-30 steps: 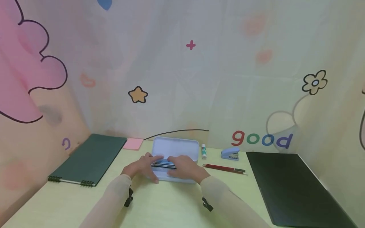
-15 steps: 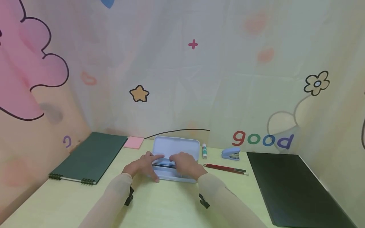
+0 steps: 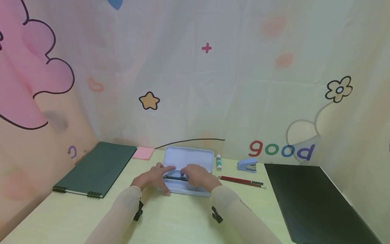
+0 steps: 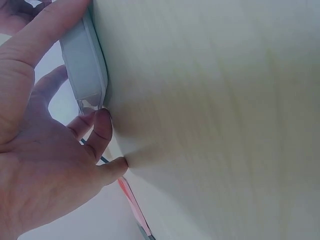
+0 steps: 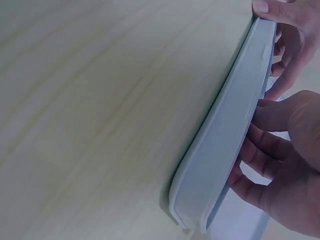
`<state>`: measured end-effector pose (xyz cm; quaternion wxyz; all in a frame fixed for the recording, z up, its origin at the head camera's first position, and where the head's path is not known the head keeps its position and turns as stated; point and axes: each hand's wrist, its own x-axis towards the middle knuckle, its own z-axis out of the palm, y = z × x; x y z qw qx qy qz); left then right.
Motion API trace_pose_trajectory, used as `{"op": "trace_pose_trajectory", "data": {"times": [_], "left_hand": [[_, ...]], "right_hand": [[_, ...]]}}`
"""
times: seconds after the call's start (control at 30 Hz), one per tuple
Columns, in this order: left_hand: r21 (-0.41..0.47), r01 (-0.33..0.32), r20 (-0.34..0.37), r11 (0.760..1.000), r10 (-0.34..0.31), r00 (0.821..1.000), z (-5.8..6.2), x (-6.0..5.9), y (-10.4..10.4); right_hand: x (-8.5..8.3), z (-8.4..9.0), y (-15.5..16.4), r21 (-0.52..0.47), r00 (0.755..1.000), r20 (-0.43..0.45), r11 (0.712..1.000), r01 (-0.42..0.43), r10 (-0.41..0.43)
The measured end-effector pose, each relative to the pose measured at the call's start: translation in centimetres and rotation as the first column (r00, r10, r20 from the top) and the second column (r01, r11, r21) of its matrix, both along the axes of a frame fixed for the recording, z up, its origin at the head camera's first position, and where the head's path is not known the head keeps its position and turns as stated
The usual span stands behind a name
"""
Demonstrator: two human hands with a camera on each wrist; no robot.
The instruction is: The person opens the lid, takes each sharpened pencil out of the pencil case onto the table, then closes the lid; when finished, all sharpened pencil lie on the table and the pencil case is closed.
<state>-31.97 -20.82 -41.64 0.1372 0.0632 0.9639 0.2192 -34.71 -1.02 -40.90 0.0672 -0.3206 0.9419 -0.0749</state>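
A pale blue pencil case [image 3: 188, 157] lies open at the middle of the table, its lid tipped back. Dark pencils [image 3: 174, 177] lie across its tray. My left hand [image 3: 156, 176] holds the tray's left end, thumb on the near rim and fingers over the top. My right hand [image 3: 195, 175] rests in the tray with its fingers curled over the pencils. In the left wrist view my left hand [image 4: 75, 135] has its thumb lying along the case [image 4: 85, 65]. The right wrist view has my right hand's fingers [image 5: 260, 150] curled just inside the rim of the case [image 5: 225, 130].
A green spiral notebook [image 3: 95, 169] and pink sticky notes [image 3: 143, 153] lie at the left. Right of the case are a glue stick [image 3: 218, 162], a blue stapler [image 3: 246, 164], a red pencil [image 3: 240, 180] and a black folder [image 3: 307, 200]. A printed curtain closes the back.
My right hand went from lying flat over the pencils to curling its fingers on them and shifted slightly left. Less of the pencils shows. My left hand stayed put.
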Motion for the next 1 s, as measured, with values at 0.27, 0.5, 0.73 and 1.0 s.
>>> {"op": "trace_pose_trajectory", "data": {"times": [0.27,0.5,0.73,1.0], "left_hand": [[-0.007,0.003,0.001,1.0,-0.003,1.0,0.2,-0.1,0.0],[0.002,0.002,-0.003,1.0,-0.002,1.0,0.2,0.1,0.0],[-0.007,-0.006,-0.006,1.0,0.006,1.0,0.1,0.1,0.0],[-0.007,-0.014,0.007,1.0,0.014,1.0,-0.1,-0.1,0.0]], "right_hand": [[-0.1,0.7,0.0,-0.058,0.994,0.105,0.998,-0.011,0.017],[-0.1,0.9,0.2,-0.075,0.995,0.075,0.995,-0.063,0.068],[-0.2,1.0,0.1,-0.022,0.997,0.03,0.997,-0.077,0.078],[-0.4,1.7,0.8,-0.039,0.997,0.032,0.996,-0.075,0.077]]}}
